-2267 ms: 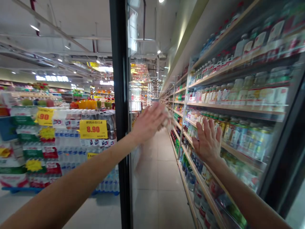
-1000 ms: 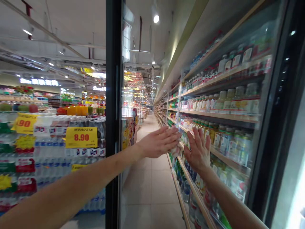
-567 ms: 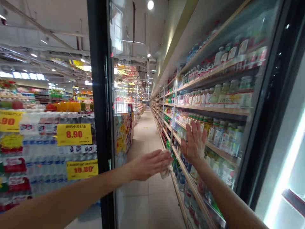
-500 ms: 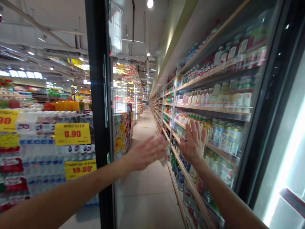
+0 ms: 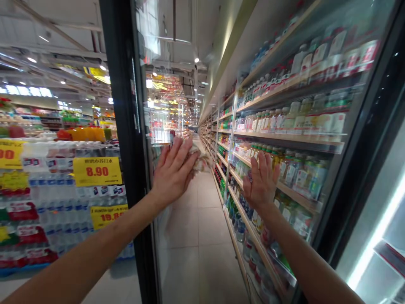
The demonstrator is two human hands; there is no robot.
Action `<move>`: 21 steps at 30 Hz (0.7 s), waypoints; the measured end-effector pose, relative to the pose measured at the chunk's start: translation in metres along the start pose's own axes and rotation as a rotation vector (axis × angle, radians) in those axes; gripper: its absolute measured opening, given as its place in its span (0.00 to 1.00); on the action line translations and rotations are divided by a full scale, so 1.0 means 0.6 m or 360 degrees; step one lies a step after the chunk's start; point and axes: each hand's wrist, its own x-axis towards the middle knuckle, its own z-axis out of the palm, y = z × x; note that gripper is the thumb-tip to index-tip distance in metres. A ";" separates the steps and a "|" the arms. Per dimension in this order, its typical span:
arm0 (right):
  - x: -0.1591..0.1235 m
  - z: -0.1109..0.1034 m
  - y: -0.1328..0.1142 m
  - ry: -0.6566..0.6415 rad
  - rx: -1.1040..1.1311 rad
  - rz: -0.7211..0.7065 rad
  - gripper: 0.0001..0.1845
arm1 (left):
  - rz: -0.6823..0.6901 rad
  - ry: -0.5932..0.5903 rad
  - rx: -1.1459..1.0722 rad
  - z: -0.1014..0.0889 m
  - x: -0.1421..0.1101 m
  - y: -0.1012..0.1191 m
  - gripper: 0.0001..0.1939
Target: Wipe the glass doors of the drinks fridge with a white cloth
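My left hand (image 5: 173, 174) presses a crumpled light cloth (image 5: 201, 162) against the glass door (image 5: 177, 253). The cloth shows past the fingertips; the rest lies hidden under the palm. Farther right, my right hand (image 5: 262, 182) is raised with its fingers stretched out, flat at the same pane and holding nothing I can see. Behind the glass, or mirrored in it, run long shelves (image 5: 287, 137) of bottled drinks.
The door's black frame (image 5: 122, 126) stands upright on the left. Beyond it are stacked packs of bottled water (image 5: 63, 181) with yellow price signs (image 5: 97, 171). At the lower right, a bright light strip (image 5: 376, 236) glows inside the cooler.
My left hand has swept the cloth up and to the left over the glass. My right hand stays at nearly the same place. The view has shifted slightly.
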 end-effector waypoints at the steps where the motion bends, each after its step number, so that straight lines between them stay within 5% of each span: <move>1: 0.000 0.000 0.000 -0.0007 0.0002 0.0005 0.35 | 0.0105 -0.0035 -0.0028 0.002 -0.013 0.006 0.23; 5: 0.001 0.001 -0.003 -0.0013 -0.0036 0.0020 0.34 | 0.0955 -0.0223 -0.0237 0.012 -0.070 0.029 0.20; 7: 0.000 0.002 -0.005 -0.0003 -0.0054 0.0021 0.34 | 0.0829 -0.0204 -0.0220 0.013 -0.059 0.017 0.20; 10: -0.002 0.006 -0.008 0.0029 -0.0055 0.0050 0.32 | 0.0056 0.0051 -0.0076 0.010 -0.013 -0.009 0.24; 12: -0.004 0.010 -0.009 0.0035 -0.0063 0.0071 0.32 | -0.0185 0.0101 -0.0053 0.012 -0.008 -0.003 0.25; 13: -0.004 0.012 -0.008 0.0033 -0.0070 0.0079 0.31 | -0.0130 0.0054 -0.0069 0.016 -0.019 0.009 0.25; 17: -0.010 0.021 -0.007 0.0045 -0.0095 0.0072 0.31 | 0.0776 -0.0136 -0.0120 0.039 -0.092 0.053 0.21; 19: -0.018 0.025 -0.010 0.0031 -0.0102 0.0072 0.32 | 0.0669 -0.0153 -0.0085 0.046 -0.097 0.042 0.22; 21: -0.032 0.027 -0.017 0.0006 -0.0109 0.0077 0.32 | 0.0190 -0.0034 -0.0012 0.046 -0.081 0.019 0.24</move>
